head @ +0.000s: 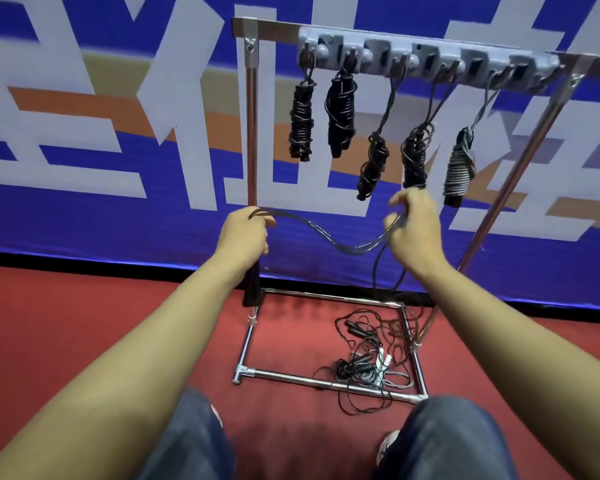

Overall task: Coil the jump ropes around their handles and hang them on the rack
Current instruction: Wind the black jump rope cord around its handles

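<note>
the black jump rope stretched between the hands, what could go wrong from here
1. The thin black jump rope sags between the left hand, which grips the black foam handles, and the right hand, which only pinches the cord; slack could make loose coils.
2. Its tail drops toward the tangled pile of loose ropes on the red floor and might snag there.
3. The right hand is close to a hung black rope bundle and could knock it.

shiny chrome metal rack (252,140), matt red carpet floor (84,323), grey plastic hook strip (430,51)
</note>
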### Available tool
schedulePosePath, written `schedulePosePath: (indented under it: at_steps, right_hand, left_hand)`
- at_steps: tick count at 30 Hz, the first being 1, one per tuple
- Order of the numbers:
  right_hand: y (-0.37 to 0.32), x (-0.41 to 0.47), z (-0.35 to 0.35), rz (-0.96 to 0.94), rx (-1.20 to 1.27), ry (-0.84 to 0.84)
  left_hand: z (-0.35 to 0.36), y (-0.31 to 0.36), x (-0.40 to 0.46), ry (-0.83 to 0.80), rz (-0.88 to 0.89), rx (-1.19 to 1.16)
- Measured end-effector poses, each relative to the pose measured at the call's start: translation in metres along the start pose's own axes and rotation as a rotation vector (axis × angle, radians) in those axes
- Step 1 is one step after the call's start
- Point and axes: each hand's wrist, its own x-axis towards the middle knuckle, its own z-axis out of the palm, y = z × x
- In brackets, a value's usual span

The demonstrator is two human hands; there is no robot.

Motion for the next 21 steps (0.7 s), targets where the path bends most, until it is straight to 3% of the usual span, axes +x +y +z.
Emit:
schedulePosePath:
  at_steps: [1, 5, 7, 9, 14, 17, 21]
  right_hand:
    - [0.018, -0.015, 0.011, 0.054, -0.076, -0.156]
    - [0.083, -0.084, 0.046, 0.28, -0.461, -1.039]
    - [0.093, -0.116, 0.057, 0.359, -0.43, -1.256]
    - [0.087, -0.136, 0.07, 0.43, -0.123, -1.218]
    - [0.047, -0.158, 0.112, 0.462, 0.461, -0.862]
    - [0.041, -0.164, 0.131, 0.627, 0.536, -0.581]
    - [0.06, -0.144, 0.136, 0.658, 0.446, -0.442]
  left_hand:
    - [0.006, -0.009, -0.001, -0.006, -0.008, 0.025]
    - [0.04, -0.047, -0.01, -0.135, -0.085, 0.09]
    - [0.062, -0.069, -0.018, -0.257, -0.157, 0.073]
    - [0.08, -0.089, -0.021, -0.347, -0.224, 0.062]
    - [0.102, -0.107, -0.018, -0.494, -0.289, -0.066]
    - [0.103, -0.107, -0.011, -0.561, -0.251, -0.089]
    - [0.087, -0.114, 0.001, -0.59, -0.16, 0.098]
